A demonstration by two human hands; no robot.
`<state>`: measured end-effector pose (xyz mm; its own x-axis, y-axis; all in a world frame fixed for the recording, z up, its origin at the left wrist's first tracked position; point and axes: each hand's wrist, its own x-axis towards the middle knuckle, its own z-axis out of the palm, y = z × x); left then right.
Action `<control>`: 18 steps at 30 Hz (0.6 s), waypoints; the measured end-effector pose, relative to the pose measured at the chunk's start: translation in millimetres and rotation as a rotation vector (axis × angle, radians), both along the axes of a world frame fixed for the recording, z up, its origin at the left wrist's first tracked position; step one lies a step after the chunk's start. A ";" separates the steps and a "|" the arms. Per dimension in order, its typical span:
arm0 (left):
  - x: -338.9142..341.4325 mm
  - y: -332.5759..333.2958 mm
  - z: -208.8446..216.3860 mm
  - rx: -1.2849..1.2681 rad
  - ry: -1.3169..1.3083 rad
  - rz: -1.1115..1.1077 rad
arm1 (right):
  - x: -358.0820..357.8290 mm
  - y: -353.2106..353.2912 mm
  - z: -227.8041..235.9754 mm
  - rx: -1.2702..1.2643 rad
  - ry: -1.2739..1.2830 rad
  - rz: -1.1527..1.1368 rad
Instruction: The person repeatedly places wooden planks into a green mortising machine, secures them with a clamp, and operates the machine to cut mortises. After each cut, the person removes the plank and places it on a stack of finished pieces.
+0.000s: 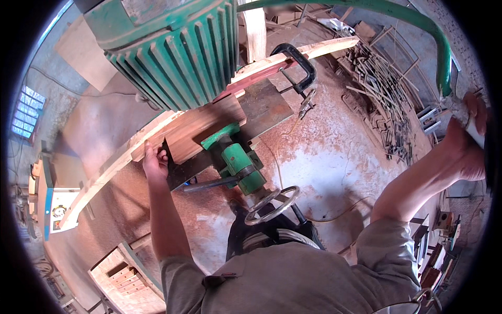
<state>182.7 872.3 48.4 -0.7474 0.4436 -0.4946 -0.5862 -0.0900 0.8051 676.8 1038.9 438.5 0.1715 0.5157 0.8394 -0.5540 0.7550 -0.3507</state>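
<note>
Head view, left hand (155, 166): my fingers are closed on the near edge of the reddish board (201, 131), pressing it flat on the machine bench (266, 107) under the green motor (172, 49)
Head view, right hand (470, 141): fingers clamped round the green lever (418, 23), raised high for leverage
Black clamp (298, 65): pins the long pale rail (293, 57) as a guide
Handwheel (272, 205): untouched
</note>
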 end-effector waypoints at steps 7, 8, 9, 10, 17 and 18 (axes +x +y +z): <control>-1.1 -1.1 -3.1 0.012 -0.004 0.011 | 48.7 -10.3 -49.2 -0.056 0.015 0.246; 0.2 -0.4 -1.2 0.015 -0.001 0.008 | 56.5 -9.7 -59.3 -0.047 0.017 0.262; 1.2 1.3 -0.1 0.015 0.003 0.001 | 54.9 -16.8 -67.8 -0.075 0.083 0.244; 0.9 -0.1 0.1 0.018 0.003 0.001 | 51.4 -20.8 -75.7 -0.106 0.148 0.232; -6.8 -0.3 -11.6 0.016 -0.021 -0.004 | 48.8 -46.2 -127.0 -0.121 0.055 0.215; -7.0 -2.0 -12.5 0.022 -0.023 -0.002 | 49.1 -48.4 -135.8 -0.125 0.035 0.205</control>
